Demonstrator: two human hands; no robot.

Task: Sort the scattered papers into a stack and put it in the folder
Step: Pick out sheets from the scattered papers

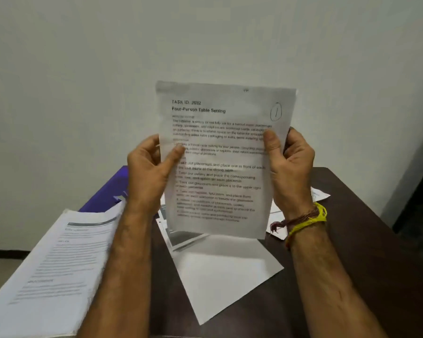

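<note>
While a printed stack (51, 267) waits at lower left beside the purple folder (108, 191), the left hand (149, 172) and right hand (291, 167) pinch a raised sheet (222, 154) at centre frame, probably to read its circled number.

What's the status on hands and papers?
Left hand and right hand grip printed sheet upright. Loose papers on table. Purple folder far left.

dark brown table (366, 240) against a plain white wall (83, 81).
</note>
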